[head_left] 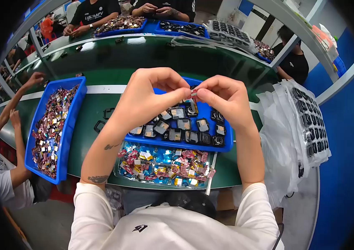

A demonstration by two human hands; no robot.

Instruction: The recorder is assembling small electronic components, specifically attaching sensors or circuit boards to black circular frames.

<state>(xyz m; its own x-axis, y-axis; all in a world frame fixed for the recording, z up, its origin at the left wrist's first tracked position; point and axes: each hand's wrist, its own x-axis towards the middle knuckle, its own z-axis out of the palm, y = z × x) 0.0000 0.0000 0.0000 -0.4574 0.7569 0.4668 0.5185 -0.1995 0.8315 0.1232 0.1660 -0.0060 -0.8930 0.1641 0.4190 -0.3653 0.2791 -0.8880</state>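
My left hand [154, 89] and my right hand [225, 98] are raised in front of me, fingertips nearly meeting. Thumbs and forefingers pinch a small red circuit board [193, 94] between them, mostly covered by the fingers. Beneath it sits a blue tray [227, 143] of black plastic housings [184, 123], several with pale grey faces. Closer to me, between my forearms, is a clear plastic tray [143, 181] of pink-red circuit boards [185, 157] with silvery and yellow pieces, over a shiny blue layer.
Left stands a long blue bin [62, 166] heaped with similar small boards, near a co-worker's arms [15, 121]. Loose black frames [100, 126] lie beside my left forearm. Stacked clear trays of black parts [310, 121] stand right. Across the green table [139, 56], people handle parts near blue bins [183, 30].
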